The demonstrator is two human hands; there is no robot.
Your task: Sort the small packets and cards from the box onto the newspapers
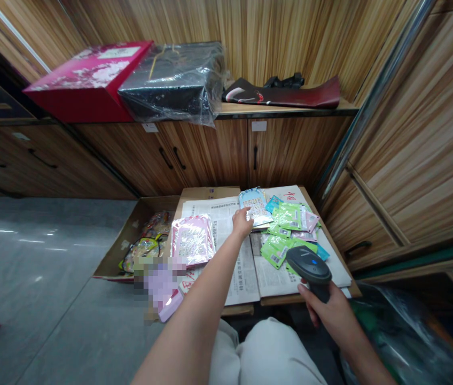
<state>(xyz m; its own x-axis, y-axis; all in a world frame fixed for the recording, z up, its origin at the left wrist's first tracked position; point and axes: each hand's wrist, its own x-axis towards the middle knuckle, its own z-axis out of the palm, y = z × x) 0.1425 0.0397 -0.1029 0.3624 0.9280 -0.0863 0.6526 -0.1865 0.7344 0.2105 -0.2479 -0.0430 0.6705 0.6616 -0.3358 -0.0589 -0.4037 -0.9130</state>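
My right hand (326, 305) is wrapped round the handle of a dark grey barcode scanner (309, 264), whose head points over the newspaper. My left hand (242, 222) reaches forward, its fingers closed at the left edge of a light-blue flat pack (256, 203) printed with small coloured figures. Right of that pack lies a loose pile of small green sachets (290, 216), with pink and blue ones among them. A pink pack in clear wrap (193, 239) rests on the newspaper left of my left forearm.
Newspaper (246, 278) covers the cardboard under the packs. An open carton (124, 243) with wrapped items stands at the left, a purple phone (168, 305) near it. Behind are wooden cabinets (210, 155); their shelf bears a red box (90, 80) and a plastic-wrapped black box (170, 80).
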